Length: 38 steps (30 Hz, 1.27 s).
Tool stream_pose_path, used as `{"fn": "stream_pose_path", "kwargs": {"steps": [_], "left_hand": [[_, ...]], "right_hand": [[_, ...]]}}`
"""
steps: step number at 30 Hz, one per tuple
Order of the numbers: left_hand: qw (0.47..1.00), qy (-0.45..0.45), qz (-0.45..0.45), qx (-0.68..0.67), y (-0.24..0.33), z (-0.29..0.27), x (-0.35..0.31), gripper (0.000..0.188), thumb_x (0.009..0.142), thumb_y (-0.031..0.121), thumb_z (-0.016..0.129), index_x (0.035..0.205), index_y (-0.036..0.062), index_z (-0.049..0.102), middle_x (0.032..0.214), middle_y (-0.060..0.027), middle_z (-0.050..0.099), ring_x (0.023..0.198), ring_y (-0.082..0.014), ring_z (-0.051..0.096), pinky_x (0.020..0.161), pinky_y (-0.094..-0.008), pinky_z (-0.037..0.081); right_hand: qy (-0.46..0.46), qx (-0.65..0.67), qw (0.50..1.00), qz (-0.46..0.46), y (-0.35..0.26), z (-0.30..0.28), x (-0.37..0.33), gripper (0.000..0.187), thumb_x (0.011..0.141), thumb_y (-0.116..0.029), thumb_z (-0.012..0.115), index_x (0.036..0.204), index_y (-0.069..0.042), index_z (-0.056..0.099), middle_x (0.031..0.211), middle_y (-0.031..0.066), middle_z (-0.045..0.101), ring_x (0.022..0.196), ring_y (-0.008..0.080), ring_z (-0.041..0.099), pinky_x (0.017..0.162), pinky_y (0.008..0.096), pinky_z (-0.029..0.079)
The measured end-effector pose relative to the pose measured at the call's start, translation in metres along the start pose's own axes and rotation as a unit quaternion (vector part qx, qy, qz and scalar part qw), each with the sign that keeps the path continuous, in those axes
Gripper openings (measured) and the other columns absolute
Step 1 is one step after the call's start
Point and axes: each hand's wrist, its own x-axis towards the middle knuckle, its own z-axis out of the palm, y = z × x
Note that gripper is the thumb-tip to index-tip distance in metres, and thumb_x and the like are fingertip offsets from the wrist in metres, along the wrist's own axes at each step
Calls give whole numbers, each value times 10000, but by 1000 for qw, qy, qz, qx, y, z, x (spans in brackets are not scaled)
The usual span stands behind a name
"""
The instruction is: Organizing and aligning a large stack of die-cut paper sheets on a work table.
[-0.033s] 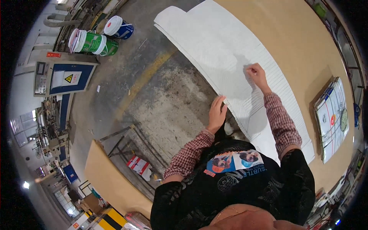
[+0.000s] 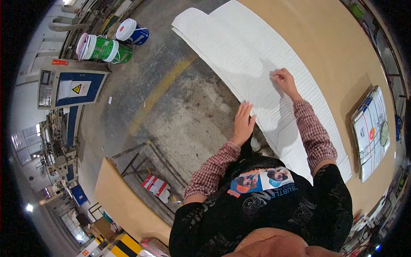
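We are standing at a long brown table (image 2: 342, 55) with a stack of big white ruled sheets (image 2: 257, 64) running along its near edge. Our left hand (image 2: 243, 122) lies flat and open on the edge of the stack, fingers spread, pressing down and gripping nothing. Our right hand (image 2: 284, 81) is further up the sheets, away from our body, with the fingertips pinched narrow on the top sheet; whether it has a corner of paper or some small thing between them we cannot tell.

Beyond the right hand the stack runs on to its far end, where the sheets fan out a little and overhang the table above the concrete floor (image 2: 180, 107). To the right of the right hand, across bare tabletop, sits a pile of printed coloured sheets (image 2: 372, 128). To the left of the left hand, far across the floor, stand green and blue buckets (image 2: 107, 47) and a blue machine cabinet (image 2: 68, 88).

As we judge it, the work is at an early point: the sheets lie steadied under both hands, but the top one is not yet lifted or moved off the stack.
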Motion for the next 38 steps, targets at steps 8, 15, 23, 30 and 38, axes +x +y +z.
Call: {"fn": "stream_pose_path", "kwargs": {"steps": [8,15,23,30,38], "left_hand": [[961,-87,62,256,-15,7,36,674,797,245,557,1330,24,208,1406,-160,127,1298,-335,97,1007,-513,151],[964,-90,58,243,-12,7,38,682,793,241,561,1330,18,204,1407,-166,120,1299,-341,88,993,-523,182],[963,-84,65,249,-10,6,38,671,795,242,552,1326,10,214,1403,-182,121,1292,-361,98,992,-490,210],[964,-75,89,239,-13,6,36,661,793,234,550,1321,6,223,1395,-198,133,1289,-359,117,988,-461,228],[968,-55,90,226,-22,12,33,682,782,231,568,1321,8,217,1397,-199,122,1290,-363,108,1005,-439,200]], "right_hand": [[-124,-118,975,-143,-19,4,36,141,708,-144,649,775,-60,557,733,67,494,636,169,485,582,272,401],[-150,-54,980,121,4,11,16,317,782,-281,593,646,-2,531,501,67,455,480,163,410,484,304,365],[-123,-93,986,59,3,16,9,251,787,-258,582,789,-6,583,553,100,478,505,192,427,519,305,386],[-8,-65,993,-103,-14,12,30,128,740,-141,632,802,-50,565,670,61,524,572,173,444,551,284,388],[-281,-105,938,175,8,16,47,208,747,-258,617,813,-67,570,1032,71,543,901,193,496,728,351,421]]}}
